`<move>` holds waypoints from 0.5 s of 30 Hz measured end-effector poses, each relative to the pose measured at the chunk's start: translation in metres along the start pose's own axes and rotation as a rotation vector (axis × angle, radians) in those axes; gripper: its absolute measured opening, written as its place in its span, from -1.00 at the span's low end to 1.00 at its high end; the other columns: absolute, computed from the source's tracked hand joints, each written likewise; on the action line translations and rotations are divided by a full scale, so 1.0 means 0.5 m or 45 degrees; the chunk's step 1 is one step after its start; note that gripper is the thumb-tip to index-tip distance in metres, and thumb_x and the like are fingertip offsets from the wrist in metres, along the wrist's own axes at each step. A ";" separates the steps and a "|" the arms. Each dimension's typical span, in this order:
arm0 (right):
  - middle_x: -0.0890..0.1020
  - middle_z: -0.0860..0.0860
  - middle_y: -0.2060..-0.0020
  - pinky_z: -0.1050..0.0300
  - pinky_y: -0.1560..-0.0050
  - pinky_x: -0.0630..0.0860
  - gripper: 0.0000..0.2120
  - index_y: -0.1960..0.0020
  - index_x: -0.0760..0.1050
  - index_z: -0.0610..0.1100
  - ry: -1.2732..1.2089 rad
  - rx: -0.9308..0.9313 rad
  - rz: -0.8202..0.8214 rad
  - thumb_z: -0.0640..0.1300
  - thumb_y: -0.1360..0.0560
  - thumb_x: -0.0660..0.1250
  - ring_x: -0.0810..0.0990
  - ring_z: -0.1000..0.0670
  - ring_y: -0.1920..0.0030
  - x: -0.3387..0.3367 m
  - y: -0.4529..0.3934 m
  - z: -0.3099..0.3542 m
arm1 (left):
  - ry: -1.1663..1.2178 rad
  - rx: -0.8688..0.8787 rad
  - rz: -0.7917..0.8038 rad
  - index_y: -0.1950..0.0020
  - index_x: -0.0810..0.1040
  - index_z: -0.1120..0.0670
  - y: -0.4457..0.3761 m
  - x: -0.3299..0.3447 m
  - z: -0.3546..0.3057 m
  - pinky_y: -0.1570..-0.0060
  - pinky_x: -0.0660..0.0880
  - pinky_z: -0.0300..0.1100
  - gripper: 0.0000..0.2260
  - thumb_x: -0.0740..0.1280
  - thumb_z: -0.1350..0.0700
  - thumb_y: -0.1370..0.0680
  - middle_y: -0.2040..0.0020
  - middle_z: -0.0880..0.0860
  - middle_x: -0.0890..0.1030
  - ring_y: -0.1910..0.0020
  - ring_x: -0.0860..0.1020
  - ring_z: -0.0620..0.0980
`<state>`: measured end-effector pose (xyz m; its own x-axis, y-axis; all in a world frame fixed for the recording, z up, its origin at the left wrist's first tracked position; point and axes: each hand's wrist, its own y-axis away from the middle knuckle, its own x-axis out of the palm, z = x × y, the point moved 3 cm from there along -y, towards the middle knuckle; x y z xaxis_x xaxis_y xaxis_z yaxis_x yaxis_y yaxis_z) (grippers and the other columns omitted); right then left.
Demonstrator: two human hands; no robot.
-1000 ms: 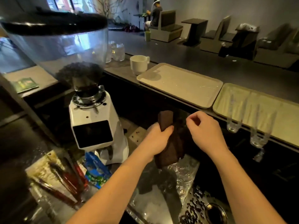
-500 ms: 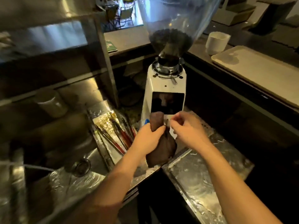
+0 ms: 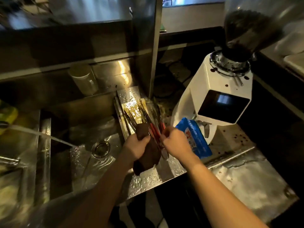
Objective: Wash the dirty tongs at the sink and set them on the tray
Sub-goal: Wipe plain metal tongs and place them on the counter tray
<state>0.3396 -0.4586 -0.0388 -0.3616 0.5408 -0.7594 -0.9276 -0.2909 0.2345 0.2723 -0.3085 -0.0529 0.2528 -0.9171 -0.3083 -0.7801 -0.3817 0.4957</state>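
Gripping brown cloth (image 3: 146, 155) in left hand (image 3: 134, 148), right hand (image 3: 175, 143) now pinching tongs (image 3: 154, 130)

This is the working side of a café or coffee bar. At the right of the frame stands a white coffee grinder (image 3: 220, 89) with a bean-filled hopper (image 3: 250, 28), and loose beans dot the steel counter (image 3: 233, 135) below it. At lower left a stainless sink (image 3: 92, 163) takes a running stream of water (image 3: 49, 136) under steel shelving (image 3: 102, 45).
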 end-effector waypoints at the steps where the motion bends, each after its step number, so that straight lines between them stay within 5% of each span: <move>1: 0.66 -0.18 0.05 0.04 0.09 0.48 -0.81 -0.01 0.58 -0.19 0.049 0.020 0.022 -0.09 -0.51 0.32 0.62 -0.21 0.01 0.017 -0.014 -0.008 | 0.005 -0.015 -0.006 0.20 0.54 0.03 -0.006 -0.002 0.007 0.13 0.49 -0.14 -0.83 0.35 0.08 -0.59 0.20 0.10 0.60 0.15 0.59 0.08; 7: 0.40 -0.14 -0.20 -0.10 -0.19 0.50 -0.47 -0.25 0.47 -0.16 0.381 0.178 0.171 0.18 -0.45 0.42 0.48 -0.20 -0.21 0.106 -0.047 -0.048 | -0.086 0.002 -0.033 0.13 0.60 0.11 -0.003 -0.020 0.037 0.26 0.50 -0.25 -0.83 0.35 0.04 -0.58 0.22 0.10 0.66 0.23 0.63 0.01; 10: 0.40 -0.13 -0.21 -0.08 -0.14 0.53 -0.59 -0.22 0.52 -0.15 0.472 0.141 0.159 0.07 -0.48 0.42 0.44 -0.19 -0.26 0.129 -0.049 -0.057 | -0.149 -0.019 -0.038 0.15 0.54 0.00 -0.004 -0.024 0.045 0.04 0.52 -0.07 -0.87 0.32 0.02 -0.59 0.14 0.07 0.66 0.13 0.63 0.02; 15: 0.34 -0.21 -0.31 -0.15 -0.18 0.49 -0.65 -0.28 0.48 -0.19 0.432 0.184 0.158 -0.04 -0.57 0.29 0.39 -0.26 -0.29 0.132 -0.054 -0.046 | -0.169 0.009 -0.054 0.15 0.50 -0.11 -0.002 -0.034 0.047 -0.01 0.49 -0.10 -0.87 0.30 -0.02 -0.60 0.10 -0.05 0.62 0.09 0.59 -0.08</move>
<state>0.3429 -0.4332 -0.1092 -0.4430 0.2098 -0.8716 -0.8910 -0.2103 0.4022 0.2553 -0.2899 -0.0670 0.2080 -0.8766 -0.4340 -0.7744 -0.4186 0.4744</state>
